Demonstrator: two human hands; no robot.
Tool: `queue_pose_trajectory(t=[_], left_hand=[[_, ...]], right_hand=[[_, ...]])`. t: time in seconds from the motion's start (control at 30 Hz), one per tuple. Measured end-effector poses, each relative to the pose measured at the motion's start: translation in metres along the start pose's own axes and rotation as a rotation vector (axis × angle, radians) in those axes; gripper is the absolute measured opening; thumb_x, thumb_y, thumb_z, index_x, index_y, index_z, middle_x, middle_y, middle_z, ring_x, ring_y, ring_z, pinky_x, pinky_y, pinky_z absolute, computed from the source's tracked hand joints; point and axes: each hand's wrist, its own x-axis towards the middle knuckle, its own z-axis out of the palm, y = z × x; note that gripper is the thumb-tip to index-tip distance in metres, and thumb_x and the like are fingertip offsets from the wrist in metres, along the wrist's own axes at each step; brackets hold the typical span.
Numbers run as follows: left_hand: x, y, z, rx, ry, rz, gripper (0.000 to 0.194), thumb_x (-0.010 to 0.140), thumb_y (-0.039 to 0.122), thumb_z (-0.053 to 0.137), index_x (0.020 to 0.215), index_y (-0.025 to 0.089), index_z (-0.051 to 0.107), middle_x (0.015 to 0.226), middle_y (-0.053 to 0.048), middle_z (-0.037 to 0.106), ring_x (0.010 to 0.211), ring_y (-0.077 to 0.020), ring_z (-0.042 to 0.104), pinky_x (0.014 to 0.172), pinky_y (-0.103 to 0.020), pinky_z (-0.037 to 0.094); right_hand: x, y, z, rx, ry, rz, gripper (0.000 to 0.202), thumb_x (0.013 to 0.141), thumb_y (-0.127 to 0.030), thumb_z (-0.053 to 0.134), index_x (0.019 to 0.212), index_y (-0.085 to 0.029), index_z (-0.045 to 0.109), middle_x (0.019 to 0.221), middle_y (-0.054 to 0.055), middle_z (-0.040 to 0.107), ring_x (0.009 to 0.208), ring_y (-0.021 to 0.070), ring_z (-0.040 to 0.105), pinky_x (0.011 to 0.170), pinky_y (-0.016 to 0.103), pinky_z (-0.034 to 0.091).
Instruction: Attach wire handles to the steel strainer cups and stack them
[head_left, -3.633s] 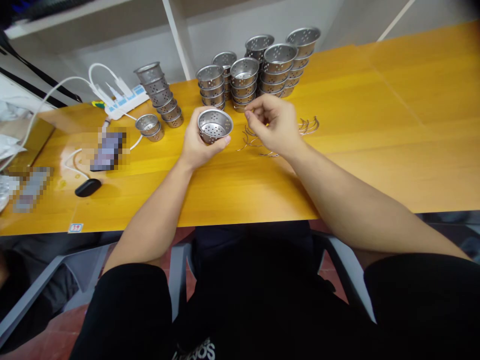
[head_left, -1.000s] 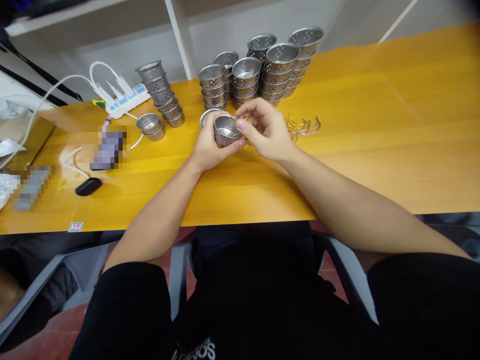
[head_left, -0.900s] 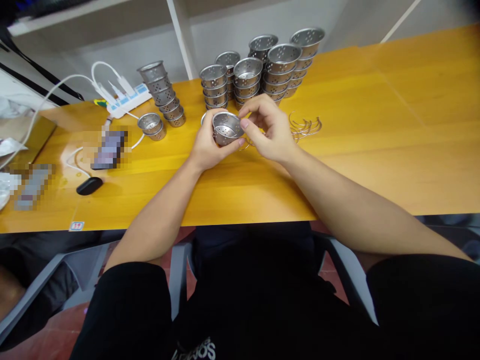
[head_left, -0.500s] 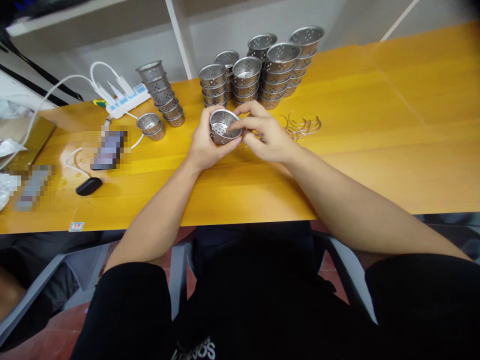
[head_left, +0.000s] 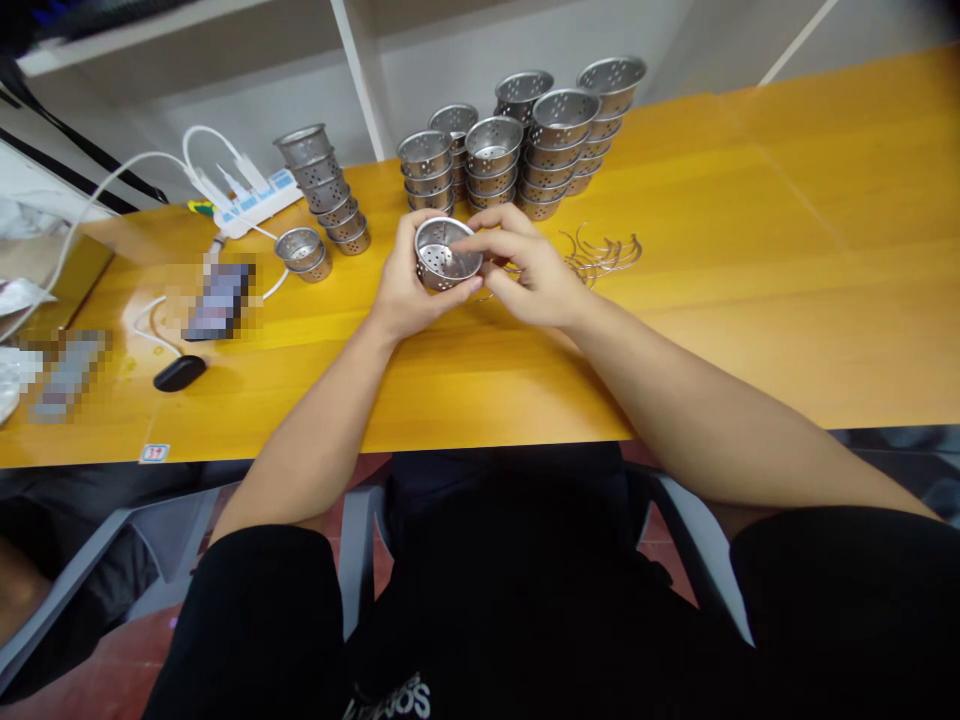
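My left hand [head_left: 401,285] wraps round a small perforated metal strainer cup [head_left: 435,273], its thumb along the near side. The cup's open mouth tilts up towards me, above the table. At the cup's right rim is my right hand [head_left: 529,265], closed, its index finger reaching inside over the rim and its thumb near the outer wall. Thin curved metal wire shows by the right fingers; whether they hold any of it I cannot tell. A loose pile of bent wire handles [head_left: 604,255] lies just right of that hand.
Behind the hands stand several stacks of strainer cups [head_left: 491,160]. To the left are a leaning stack [head_left: 326,185], a short stack [head_left: 304,255], a white power strip [head_left: 259,205] with cables, a blurred phone-like object [head_left: 219,300] and a black oval object [head_left: 180,373].
The cup has shifted slightly left and turned a little in my left hand. My right fingers stay at its rim, moved very little.
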Motion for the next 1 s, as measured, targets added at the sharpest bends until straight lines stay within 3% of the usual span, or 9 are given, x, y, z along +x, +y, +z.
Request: queue_pose_trajectory(t=[0.13, 0.23, 0.4, 0.5, 0.67, 0.83, 1.0], left_hand=[[0.002, -0.005, -0.006, -0.009, 0.007, 0.064, 0.125, 0.084, 0.126, 0.082, 0.168, 0.037, 0.052, 0.156, -0.010, 0.074, 0.153, -0.0426, 0.084, 0.132, -0.067, 0.072], [0.004, -0.015, -0.018, 0.039, 0.055, 0.054, 0.112, 0.096, 0.117, 0.082, 0.171, 0.040, 0.050, 0.163, -0.010, 0.074, 0.159, -0.0413, 0.078, 0.140, -0.071, 0.066], [0.012, -0.049, -0.042, 0.118, 0.290, 0.047, 0.104, 0.095, 0.110, 0.091, 0.169, 0.043, 0.063, 0.166, -0.011, 0.066, 0.173, -0.0465, 0.065, 0.153, -0.073, 0.053], [0.015, -0.067, -0.045, 0.093, 0.367, -0.039, 0.106, 0.092, 0.111, 0.093, 0.167, 0.041, 0.065, 0.164, -0.012, 0.068, 0.168, -0.0439, 0.068, 0.154, -0.069, 0.053], [0.011, -0.079, -0.036, 0.021, 0.324, -0.182, 0.110, 0.090, 0.112, 0.093, 0.165, 0.038, 0.062, 0.168, -0.014, 0.073, 0.162, -0.0404, 0.076, 0.149, -0.066, 0.061], [0.006, -0.084, -0.024, -0.001, 0.190, -0.170, 0.117, 0.086, 0.115, 0.094, 0.165, 0.037, 0.062, 0.173, -0.017, 0.074, 0.169, -0.0428, 0.074, 0.152, -0.070, 0.058], [0.003, -0.081, -0.018, -0.029, 0.101, -0.162, 0.118, 0.086, 0.118, 0.090, 0.167, 0.036, 0.060, 0.174, -0.018, 0.076, 0.167, -0.0410, 0.078, 0.151, -0.066, 0.061]], right_hand=[[-0.002, 0.004, 0.003, 0.007, 0.060, 0.023, 0.047, 0.116, -0.042, 0.078, 0.161, -0.033, 0.086, 0.167, 0.016, 0.080, 0.133, 0.0398, 0.086, 0.116, 0.062, 0.080], [-0.002, 0.010, 0.003, -0.011, 0.124, 0.044, 0.054, 0.119, -0.048, 0.077, 0.171, -0.035, 0.080, 0.166, 0.015, 0.080, 0.124, 0.0363, 0.088, 0.112, 0.059, 0.082], [-0.001, 0.019, 0.004, -0.021, 0.163, 0.053, 0.047, 0.121, -0.057, 0.077, 0.162, -0.035, 0.085, 0.158, 0.016, 0.082, 0.125, 0.0400, 0.087, 0.114, 0.062, 0.082], [-0.001, 0.021, 0.004, -0.020, 0.157, 0.052, 0.044, 0.122, -0.058, 0.077, 0.158, -0.035, 0.086, 0.151, 0.016, 0.084, 0.123, 0.0407, 0.087, 0.114, 0.064, 0.081], [-0.002, 0.021, 0.005, -0.022, 0.149, 0.052, 0.040, 0.122, -0.052, 0.077, 0.157, -0.035, 0.087, 0.148, 0.013, 0.086, 0.122, 0.0394, 0.087, 0.116, 0.064, 0.080], [-0.002, 0.023, 0.007, -0.007, 0.142, 0.061, 0.038, 0.122, -0.053, 0.078, 0.154, -0.035, 0.087, 0.144, 0.013, 0.089, 0.125, 0.0394, 0.086, 0.117, 0.063, 0.079], [-0.002, 0.024, 0.009, -0.004, 0.137, 0.074, 0.039, 0.122, -0.061, 0.079, 0.150, -0.034, 0.087, 0.138, 0.013, 0.091, 0.125, 0.0388, 0.086, 0.116, 0.060, 0.079]])
